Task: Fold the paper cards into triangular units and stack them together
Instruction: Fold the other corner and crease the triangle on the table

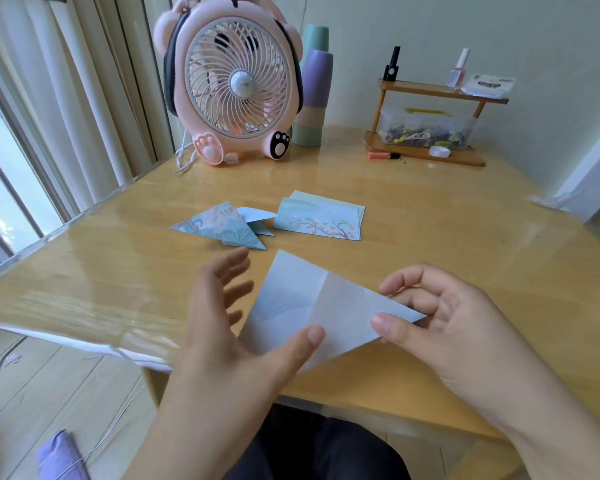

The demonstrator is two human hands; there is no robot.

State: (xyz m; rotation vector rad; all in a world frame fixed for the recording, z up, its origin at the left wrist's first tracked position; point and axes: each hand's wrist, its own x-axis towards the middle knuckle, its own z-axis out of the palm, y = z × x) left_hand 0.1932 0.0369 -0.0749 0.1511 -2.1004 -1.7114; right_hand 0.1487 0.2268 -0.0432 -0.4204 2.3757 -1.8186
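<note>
Two hands [326, 327], one creased triangular paper [312, 303].

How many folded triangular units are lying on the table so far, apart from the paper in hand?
2, as far as I can tell: a patterned unit left of the card stack, and a paler one partly tucked behind it. More could be hidden underneath.

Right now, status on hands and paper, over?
Right hand pinches the pale folded card at its right corner. Left hand open, thumb on the card's lower edge. Folded units and unfolded cards lie beyond; nothing in the way.
</note>
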